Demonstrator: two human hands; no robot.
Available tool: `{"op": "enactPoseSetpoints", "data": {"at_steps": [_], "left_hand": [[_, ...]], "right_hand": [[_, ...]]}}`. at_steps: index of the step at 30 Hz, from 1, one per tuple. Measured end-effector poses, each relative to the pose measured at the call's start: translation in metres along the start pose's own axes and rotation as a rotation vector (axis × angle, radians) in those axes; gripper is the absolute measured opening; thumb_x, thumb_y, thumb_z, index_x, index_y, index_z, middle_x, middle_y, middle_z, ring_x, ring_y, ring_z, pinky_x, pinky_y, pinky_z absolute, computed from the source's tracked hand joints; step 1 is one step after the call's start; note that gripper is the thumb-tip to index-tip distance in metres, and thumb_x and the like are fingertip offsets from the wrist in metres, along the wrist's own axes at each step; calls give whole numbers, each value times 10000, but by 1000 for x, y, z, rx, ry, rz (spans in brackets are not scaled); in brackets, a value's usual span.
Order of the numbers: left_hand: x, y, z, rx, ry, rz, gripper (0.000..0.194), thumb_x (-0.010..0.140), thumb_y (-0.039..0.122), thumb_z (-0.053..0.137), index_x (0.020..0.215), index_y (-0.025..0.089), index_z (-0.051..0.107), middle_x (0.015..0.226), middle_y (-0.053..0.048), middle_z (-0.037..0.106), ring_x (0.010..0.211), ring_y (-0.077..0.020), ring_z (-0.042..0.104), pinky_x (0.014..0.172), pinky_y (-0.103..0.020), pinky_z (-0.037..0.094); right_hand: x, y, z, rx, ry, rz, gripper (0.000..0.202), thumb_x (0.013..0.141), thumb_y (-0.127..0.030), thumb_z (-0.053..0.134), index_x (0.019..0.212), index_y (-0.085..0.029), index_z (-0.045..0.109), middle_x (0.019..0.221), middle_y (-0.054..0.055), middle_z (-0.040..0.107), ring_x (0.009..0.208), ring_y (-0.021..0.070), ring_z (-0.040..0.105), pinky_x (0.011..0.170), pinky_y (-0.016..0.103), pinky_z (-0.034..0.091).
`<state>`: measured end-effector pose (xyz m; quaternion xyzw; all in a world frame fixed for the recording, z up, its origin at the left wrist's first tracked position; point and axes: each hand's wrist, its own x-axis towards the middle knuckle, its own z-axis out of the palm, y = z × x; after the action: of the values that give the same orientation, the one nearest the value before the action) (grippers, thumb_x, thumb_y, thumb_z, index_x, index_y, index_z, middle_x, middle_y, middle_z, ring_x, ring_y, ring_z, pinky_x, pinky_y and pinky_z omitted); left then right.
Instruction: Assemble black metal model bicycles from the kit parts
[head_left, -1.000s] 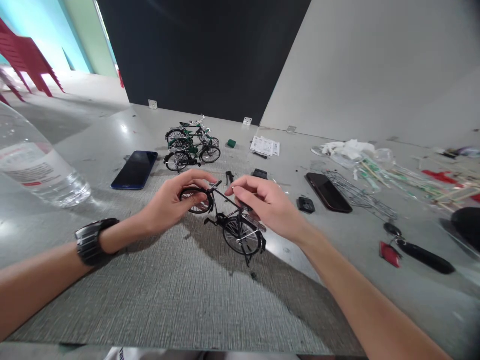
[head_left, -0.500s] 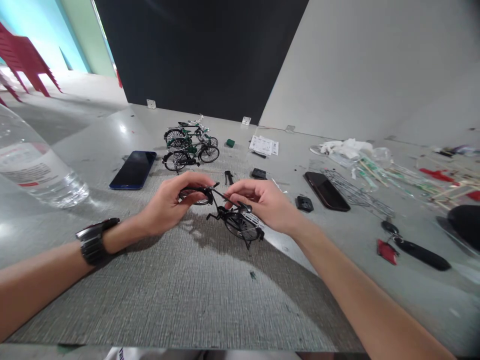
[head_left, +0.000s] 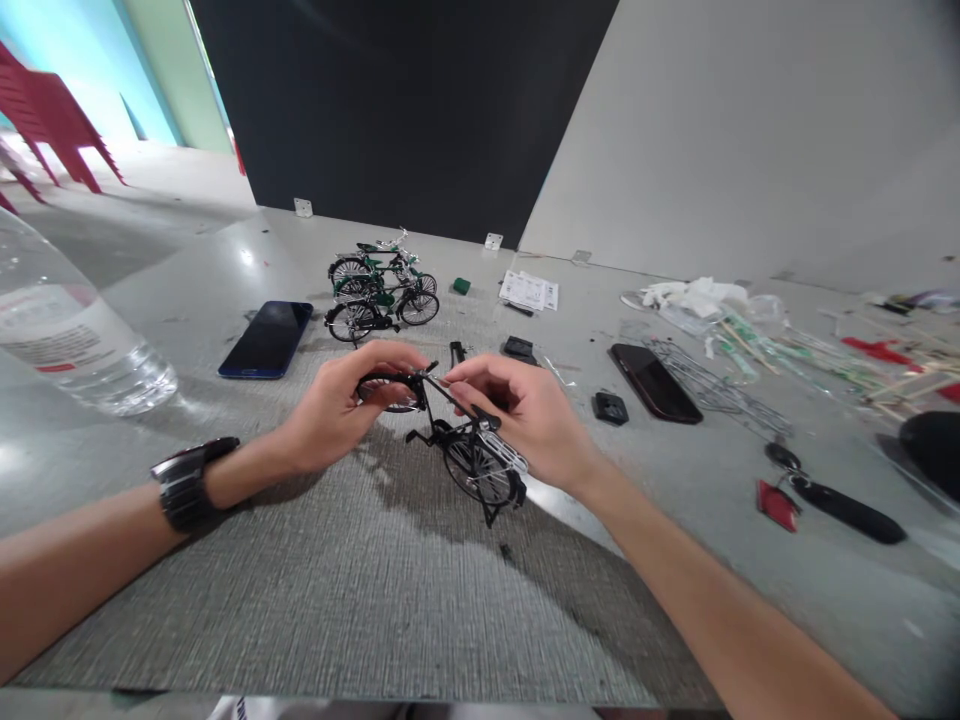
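A small black model bicycle is held over the grey textured mat, its rear wheel and silver rack toward the lower right. My left hand pinches its front wheel between thumb and fingers. The thumb and fingers of my right hand are closed on the frame near the handlebar; the fingertips partly hide what they grip. Behind my hands several finished-looking model bicycles, green and black, stand in a tight group. A small black part lies just beyond my right fingertips.
A blue phone and a water bottle are at the left. Black pieces, a dark phone, keys and plastic scraps lie at the right. Paper slips and a green piece are farther back.
The held bicycle's rear end has swung slightly down and toward the left, showing more of the rack. My right hand has shifted slightly; my left hand keeps its hold on the front wheel.
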<state>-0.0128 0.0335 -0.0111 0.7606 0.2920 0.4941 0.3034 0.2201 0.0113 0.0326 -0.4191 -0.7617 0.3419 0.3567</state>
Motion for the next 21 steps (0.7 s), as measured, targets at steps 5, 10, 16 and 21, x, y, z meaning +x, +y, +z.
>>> {"op": "enactPoseSetpoints", "data": {"at_steps": [5,10,16,21], "left_hand": [[0,-1,2,-46,12,-12,302,937,54,604,1144,269,653,1088,8,706,926,-116,715,806,-227,594],[-1,-1,2,-39,6,-33,279,932,67,603,1145,241,654,1085,-15,705,949,-140,717,819,-253,606],[0,1,3,-43,-2,-62,248,925,90,600,1128,222,651,1056,-26,701,981,-162,714,830,-275,617],[0,3,4,-67,16,-80,238,917,97,609,1122,213,651,1044,-36,694,967,-165,714,804,-265,627]], "right_hand": [[0,1,0,-16,14,9,269,973,-470,620,1026,-219,704,792,9,675,653,121,551,572,281,364],[0,0,2,-18,20,8,273,978,-466,610,1026,-213,700,797,9,685,660,120,562,596,284,384],[0,2,4,-45,54,-36,222,962,-421,641,1007,-212,703,869,25,674,714,130,581,642,284,441],[0,6,8,4,152,-63,128,923,-332,698,968,-212,688,966,46,640,837,158,636,753,307,518]]}}
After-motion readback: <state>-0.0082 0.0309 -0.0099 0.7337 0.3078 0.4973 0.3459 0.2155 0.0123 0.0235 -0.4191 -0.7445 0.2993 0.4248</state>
